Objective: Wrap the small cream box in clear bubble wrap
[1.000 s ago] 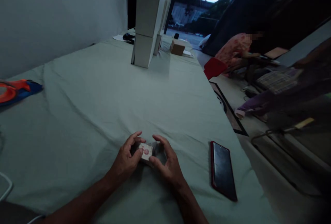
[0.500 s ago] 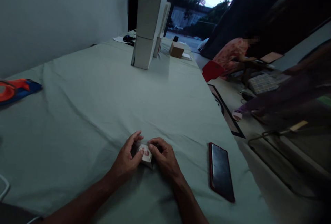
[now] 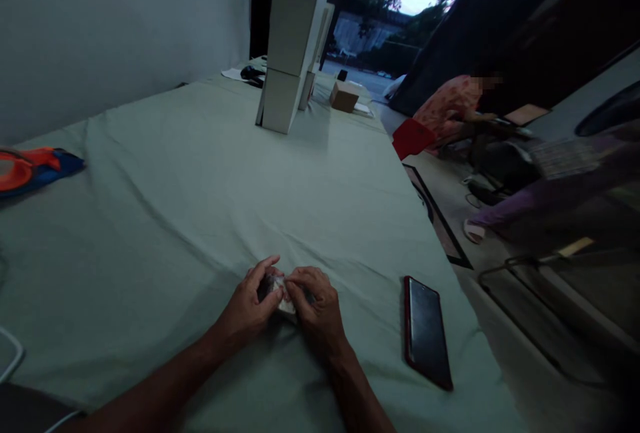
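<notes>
No legible text anywhere — reddish marks on the small box (image 3: 287,305), unreadable, dark phone (image 3: 428,330) near the table's (image 3: 350,193) right edge, likewise.

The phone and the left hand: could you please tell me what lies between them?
In the head view, the small pale box, partly covered, the right hand and then creased cloth lie between the left hand and the phone.
</notes>
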The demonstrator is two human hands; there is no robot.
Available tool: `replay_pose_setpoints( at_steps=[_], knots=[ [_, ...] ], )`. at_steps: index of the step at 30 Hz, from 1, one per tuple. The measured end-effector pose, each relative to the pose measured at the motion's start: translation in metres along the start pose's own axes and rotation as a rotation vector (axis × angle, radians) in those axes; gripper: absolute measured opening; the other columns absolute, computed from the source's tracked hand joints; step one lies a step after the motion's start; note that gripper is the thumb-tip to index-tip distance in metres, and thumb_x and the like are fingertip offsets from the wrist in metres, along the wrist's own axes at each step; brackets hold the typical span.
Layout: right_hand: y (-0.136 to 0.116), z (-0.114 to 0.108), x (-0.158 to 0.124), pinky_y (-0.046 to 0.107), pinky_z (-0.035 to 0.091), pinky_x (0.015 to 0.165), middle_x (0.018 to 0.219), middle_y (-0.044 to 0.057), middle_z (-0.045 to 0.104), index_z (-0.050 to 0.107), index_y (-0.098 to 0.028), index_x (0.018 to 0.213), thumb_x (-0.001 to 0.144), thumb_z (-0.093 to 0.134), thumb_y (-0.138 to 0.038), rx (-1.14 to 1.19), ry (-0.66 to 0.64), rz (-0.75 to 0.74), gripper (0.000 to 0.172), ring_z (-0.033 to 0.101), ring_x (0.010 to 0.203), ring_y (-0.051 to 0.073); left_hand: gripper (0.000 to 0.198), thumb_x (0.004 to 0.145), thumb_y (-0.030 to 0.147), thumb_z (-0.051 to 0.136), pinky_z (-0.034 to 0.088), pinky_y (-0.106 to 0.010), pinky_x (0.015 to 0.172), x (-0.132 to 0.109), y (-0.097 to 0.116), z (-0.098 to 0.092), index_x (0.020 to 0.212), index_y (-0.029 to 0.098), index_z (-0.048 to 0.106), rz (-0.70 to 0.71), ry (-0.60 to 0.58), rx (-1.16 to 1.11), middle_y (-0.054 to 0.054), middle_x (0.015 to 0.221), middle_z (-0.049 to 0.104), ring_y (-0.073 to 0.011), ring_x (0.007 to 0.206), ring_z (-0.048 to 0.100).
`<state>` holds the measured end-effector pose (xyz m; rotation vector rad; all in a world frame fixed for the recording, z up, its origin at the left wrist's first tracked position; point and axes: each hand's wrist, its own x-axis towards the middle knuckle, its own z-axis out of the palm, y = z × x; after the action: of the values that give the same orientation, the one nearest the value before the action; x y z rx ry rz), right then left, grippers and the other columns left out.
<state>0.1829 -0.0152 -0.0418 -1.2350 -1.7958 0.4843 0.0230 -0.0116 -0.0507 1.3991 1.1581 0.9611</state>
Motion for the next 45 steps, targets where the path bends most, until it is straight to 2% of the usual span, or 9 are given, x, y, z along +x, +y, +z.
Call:
replay_pose_setpoints(
  at_steps=[10, 16, 22, 29, 32, 38, 45],
  knots=[
    [0.002, 0.001, -0.005, 0.036, 0.043, 0.076, 0.085, 0.003, 0.067, 0.069, -0.024, 0.088, 0.087, 0.060, -0.018, -0.126, 0.082, -0.124, 0.011, 0.061, 0.081, 0.018, 0.044, 0.082, 0.029, 0.056, 0.045, -0.037, 0.098, 0.000, 0.002, 0.001, 0.125, 0.018, 0.057, -0.012, 0.015, 0.036, -0.010, 0.119, 0.063, -0.0230, 0.110, 0.058],
    [-0.004, -0.011, -0.008, 0.040, 0.044, 0.086, 0.104, 0.005, 0.065, 0.067, -0.026, 0.098, 0.087, 0.058, -0.020, -0.215, -0.021, -0.178, 0.015, 0.058, 0.101, 0.022, 0.038, 0.084, 0.029, 0.053, 0.048, -0.037, 0.090, -0.001, 0.004, 0.001, 0.120, 0.019, 0.059, -0.014, 0.000, 0.056, -0.010, 0.118, 0.063, -0.0240, 0.109, 0.058],
    [-0.009, -0.015, -0.013, 0.045, 0.038, 0.094, 0.119, 0.010, 0.063, 0.062, -0.021, 0.113, 0.085, 0.063, -0.030, -0.375, -0.151, -0.261, 0.030, 0.050, 0.118, 0.029, 0.035, 0.085, 0.029, 0.052, 0.043, -0.039, 0.100, -0.001, 0.001, 0.002, 0.117, 0.019, 0.059, 0.003, 0.025, 0.063, -0.009, 0.118, 0.062, -0.0238, 0.113, 0.056],
    [-0.001, -0.011, -0.013, 0.044, 0.038, 0.095, 0.118, 0.008, 0.064, 0.060, -0.023, 0.111, 0.085, 0.062, -0.029, -0.320, -0.132, -0.262, 0.026, 0.051, 0.118, 0.028, 0.041, 0.087, 0.029, 0.052, 0.041, -0.039, 0.102, -0.001, -0.009, 0.003, 0.127, 0.020, 0.052, 0.017, 0.017, 0.009, -0.010, 0.126, 0.059, -0.0229, 0.118, 0.054],
    [0.002, -0.015, -0.015, 0.044, 0.039, 0.096, 0.123, 0.009, 0.060, 0.059, -0.024, 0.108, 0.084, 0.064, -0.033, -0.202, -0.111, -0.210, 0.027, 0.052, 0.119, 0.028, 0.044, 0.087, 0.030, 0.053, 0.043, -0.038, 0.101, -0.002, -0.006, 0.004, 0.130, 0.021, 0.050, 0.002, 0.019, -0.022, -0.010, 0.125, 0.060, -0.0224, 0.115, 0.057],
    [0.006, -0.025, -0.016, 0.042, 0.040, 0.101, 0.129, 0.008, 0.058, 0.056, -0.026, 0.112, 0.088, 0.058, -0.027, 0.064, 0.029, 0.038, 0.025, 0.052, 0.122, 0.024, 0.046, 0.085, 0.033, 0.057, 0.048, -0.036, 0.091, -0.003, -0.002, 0.004, 0.128, 0.020, 0.052, -0.033, 0.035, -0.053, -0.010, 0.119, 0.062, -0.0234, 0.108, 0.060],
    [0.012, -0.016, -0.011, 0.042, 0.043, 0.101, 0.123, 0.009, 0.062, 0.062, -0.024, 0.113, 0.085, 0.061, -0.028, 0.151, 0.027, 0.198, 0.028, 0.056, 0.118, 0.025, 0.046, 0.085, 0.032, 0.056, 0.048, -0.036, 0.090, -0.002, -0.005, 0.005, 0.129, 0.020, 0.051, -0.045, 0.033, -0.038, -0.010, 0.119, 0.061, -0.0232, 0.107, 0.060]
  ],
)
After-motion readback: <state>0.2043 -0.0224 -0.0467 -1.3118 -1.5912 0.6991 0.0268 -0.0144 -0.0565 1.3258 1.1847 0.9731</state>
